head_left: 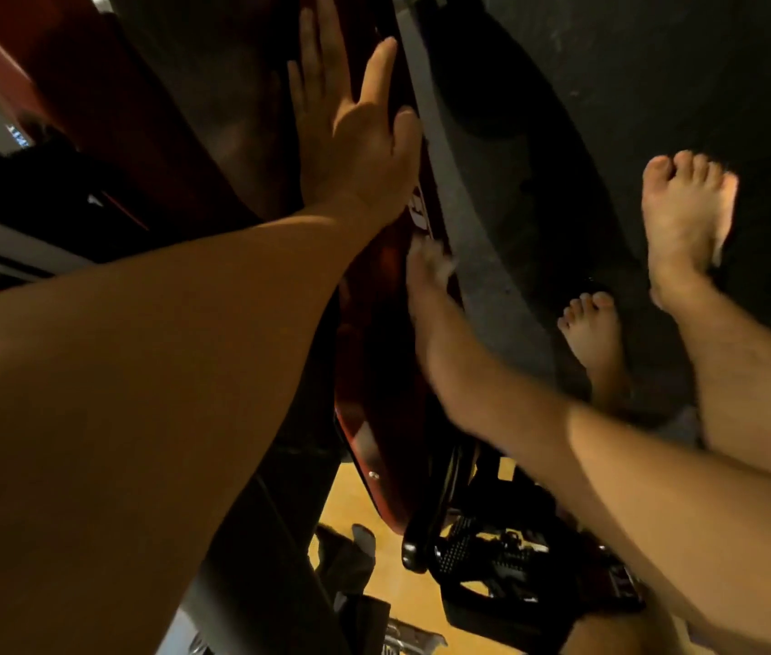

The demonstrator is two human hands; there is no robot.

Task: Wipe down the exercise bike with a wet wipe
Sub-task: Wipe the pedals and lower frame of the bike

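The exercise bike's dark red frame [374, 371] runs from top to bottom through the middle of the view. My left hand [355, 134] lies flat against its upper part, fingers spread, holding nothing. My right hand [435, 319] is lower on the frame and blurred. Its fingers press a small pale wet wipe [447, 267] against the red edge, and most of the wipe is hidden under them. A black studded pedal [483, 555] sits below the frame.
A grey strip [464, 219] runs beside the frame over a dark floor mat [658, 63]. My two bare feet [686, 219] [591, 333] are at the right. Yellow wooden floor [355, 503] shows under the bike. Dark furniture fills the left side.
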